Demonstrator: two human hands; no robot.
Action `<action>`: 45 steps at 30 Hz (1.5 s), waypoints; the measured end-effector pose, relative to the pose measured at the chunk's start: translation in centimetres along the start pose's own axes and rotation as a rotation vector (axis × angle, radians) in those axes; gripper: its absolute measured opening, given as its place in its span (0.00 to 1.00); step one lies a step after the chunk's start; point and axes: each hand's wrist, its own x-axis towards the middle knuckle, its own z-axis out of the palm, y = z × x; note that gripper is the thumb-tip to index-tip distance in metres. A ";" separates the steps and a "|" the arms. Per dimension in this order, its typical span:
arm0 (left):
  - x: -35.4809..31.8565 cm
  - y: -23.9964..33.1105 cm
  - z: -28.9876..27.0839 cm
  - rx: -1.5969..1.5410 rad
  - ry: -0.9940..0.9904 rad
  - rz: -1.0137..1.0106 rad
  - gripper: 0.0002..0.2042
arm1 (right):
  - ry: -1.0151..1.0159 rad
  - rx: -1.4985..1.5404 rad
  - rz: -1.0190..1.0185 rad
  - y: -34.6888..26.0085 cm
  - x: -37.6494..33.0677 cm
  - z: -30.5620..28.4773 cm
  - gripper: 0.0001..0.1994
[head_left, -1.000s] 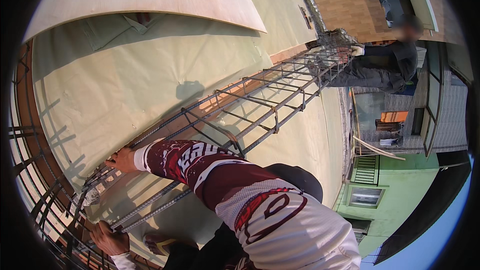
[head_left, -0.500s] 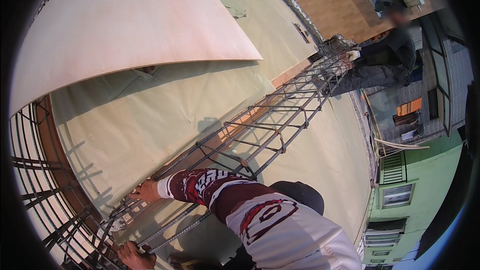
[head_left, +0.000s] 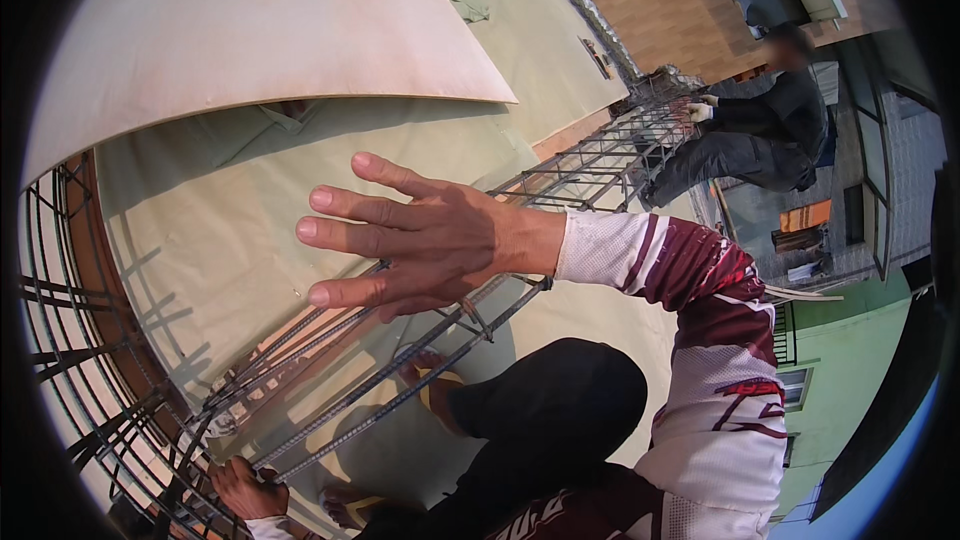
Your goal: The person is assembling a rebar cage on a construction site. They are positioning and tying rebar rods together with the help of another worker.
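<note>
Rebar cage (head_left: pixel 488 336) lying across the work surface, its long axis running obliquely from the lower left of the view to the upper right, where it narrows with distance; long ribbed bars are joined by cross ties. The left hand (head_left: pixel 243 490) is at the near, lower-left end of the cage, its fingers bent beside the bar ends; it is small and partly shaded here, so whether the fingers clamp a bar or only rest against it cannot be told. The right hand (head_left: pixel 430 245) is in front of the middle stretch of the cage, back of the hand uppermost, with its 4 fingers spread apart and pointing left across the long axis; nothing shows in its grasp. From these fingertips the nearest bars lie below, toward the wearer's legs, and the left hand is the nearer of the 2 to the cage's end. Below the bars are 2 sandalled feet, 1 of them (head_left: pixel 432 385) close to the cage. At the far end, a co-worker (head_left: pixel 765 130) bends with a gloved hand (head_left: pixel 700 112) at the bars. Beyond the cage spreads a pale green sheet (head_left: pixel 290 185), partly overhung by a plywood board (head_left: pixel 300 20).
</note>
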 end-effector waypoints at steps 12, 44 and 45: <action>0.5 -0.4 -1.6 -0.002 -0.066 -0.078 0.16 | -0.630 -1.119 1.361 1.7 -33.8 -19.9 0.34; 0.7 -0.8 -1.7 -0.058 -0.061 0.034 0.15 | -0.139 0.086 0.638 -6.7 -10.6 -2.1 0.22; 0.6 -0.9 -1.6 -0.061 -0.050 0.041 0.15 | -0.155 0.146 0.629 -6.9 -10.0 -1.6 0.22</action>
